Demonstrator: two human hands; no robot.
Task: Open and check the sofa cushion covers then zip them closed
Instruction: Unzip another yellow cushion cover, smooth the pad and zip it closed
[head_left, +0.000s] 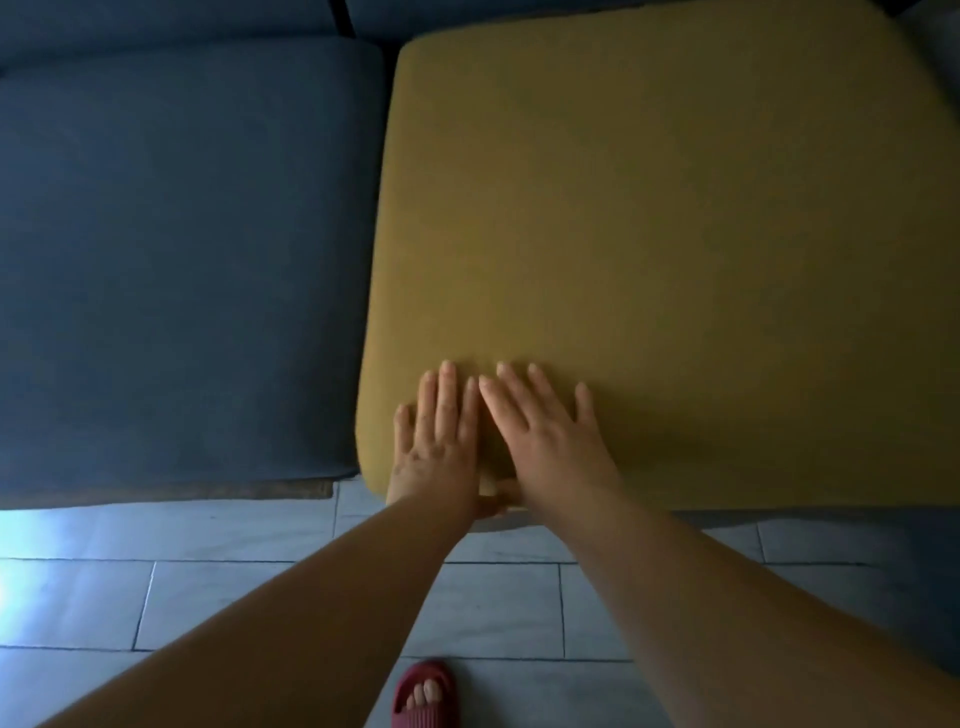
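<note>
While the mustard cushion (649, 234) is lying at three o'clock from the blue cushion (182, 260), the left hand (439, 441) and right hand (548, 441) are resting on its seven o'clock corner. Both are lying flat, fingers straight.

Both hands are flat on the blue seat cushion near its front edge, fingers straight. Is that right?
Not quite. The head view shows the left hand and the right hand flat, fingers straight, near the front edge of the mustard-yellow seat cushion, not the blue one. The blue seat cushion lies beside it to the left, with neither hand on it.
</note>
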